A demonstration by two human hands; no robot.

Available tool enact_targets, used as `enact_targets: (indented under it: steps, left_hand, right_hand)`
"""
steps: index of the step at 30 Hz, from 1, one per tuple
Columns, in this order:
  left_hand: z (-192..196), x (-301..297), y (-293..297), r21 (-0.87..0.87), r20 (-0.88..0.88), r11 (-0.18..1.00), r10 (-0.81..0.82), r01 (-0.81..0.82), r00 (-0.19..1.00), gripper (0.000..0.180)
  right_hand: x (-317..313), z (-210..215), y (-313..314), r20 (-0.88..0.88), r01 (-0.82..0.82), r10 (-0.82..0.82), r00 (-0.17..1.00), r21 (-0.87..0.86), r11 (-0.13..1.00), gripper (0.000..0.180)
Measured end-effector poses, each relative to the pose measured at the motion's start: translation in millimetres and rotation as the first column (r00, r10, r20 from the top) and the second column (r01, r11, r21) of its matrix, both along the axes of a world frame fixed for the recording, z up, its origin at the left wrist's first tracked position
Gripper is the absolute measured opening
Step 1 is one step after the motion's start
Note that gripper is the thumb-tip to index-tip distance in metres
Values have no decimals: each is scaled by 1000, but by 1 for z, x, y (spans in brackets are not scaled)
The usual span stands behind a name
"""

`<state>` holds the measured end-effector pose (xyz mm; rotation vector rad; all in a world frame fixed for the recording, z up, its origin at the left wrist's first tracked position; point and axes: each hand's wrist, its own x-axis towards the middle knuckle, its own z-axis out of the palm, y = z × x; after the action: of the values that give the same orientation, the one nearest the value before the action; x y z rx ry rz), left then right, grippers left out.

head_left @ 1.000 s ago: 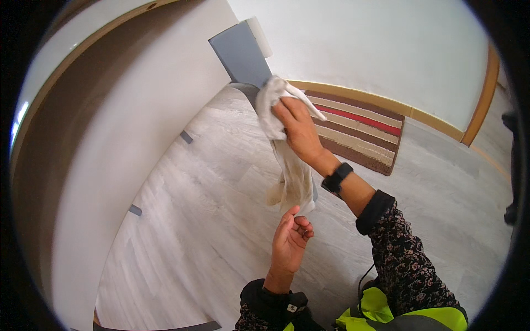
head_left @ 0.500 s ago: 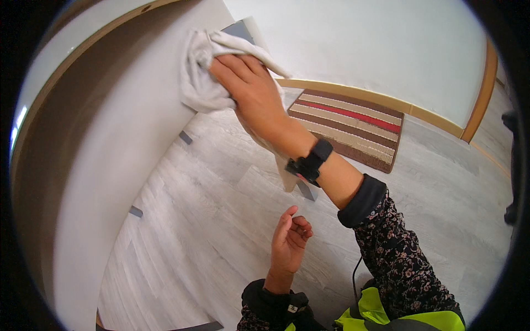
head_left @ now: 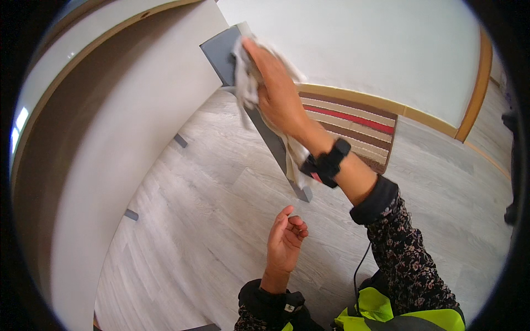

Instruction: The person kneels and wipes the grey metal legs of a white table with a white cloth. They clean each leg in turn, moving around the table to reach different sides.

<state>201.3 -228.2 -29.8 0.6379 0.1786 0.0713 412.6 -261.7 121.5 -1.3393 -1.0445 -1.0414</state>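
My right hand (head_left: 280, 91) is closed around a crumpled white cloth (head_left: 247, 88) and presses it against the side of a grey leg (head_left: 276, 149). The leg has a wide grey upper end (head_left: 221, 54) next to a long white panel (head_left: 127, 99). A length of the cloth hangs down beside my wrist, which wears a black strap (head_left: 329, 161). Lower down, my left hand (head_left: 285, 243) floats above the floor, palm up. Its fingers curl loosely, its thumb stands apart, and nothing is in it.
A curved edge with wooden trim (head_left: 105, 41) runs along the upper left. Short grey feet (head_left: 131, 214) show under the white panel. A striped brown mat (head_left: 353, 124) lies beside a white wall (head_left: 364, 49) with wooden trim. Below is a pale wood-look floor (head_left: 193, 243).
My right hand and the cloth have moved right, off the white panel and onto the grey leg, uncovering its wide upper end. My left hand has barely shifted.
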Motion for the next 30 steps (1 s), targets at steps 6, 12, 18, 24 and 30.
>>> enact_targets:
  steps: [6,12,18,24,30]
  left_hand:
    - [3,1,-6,18,-6,1000,8,-8,1000,29]
    - [7,3,-7,16,-4,1000,-4,4,1000,29]
    - [5,7,-3,42,-60,999,12,-9,998,29]
    - [3,1,-7,-5,-6,1000,-6,6,1000,29]
    - [8,0,-16,-16,-33,1000,17,-18,999,28]
  right_hand:
    - [1,24,22,117,10,-8,993,-20,1000,68]
    - [10,-59,-3,-176,22,-37,984,-86,996,63]
    - [5,-100,-26,-736,-159,43,676,-88,983,56]
    - [0,-34,7,-242,-103,123,963,93,990,73]
    - [17,-28,31,-167,328,-327,930,-27,944,91]
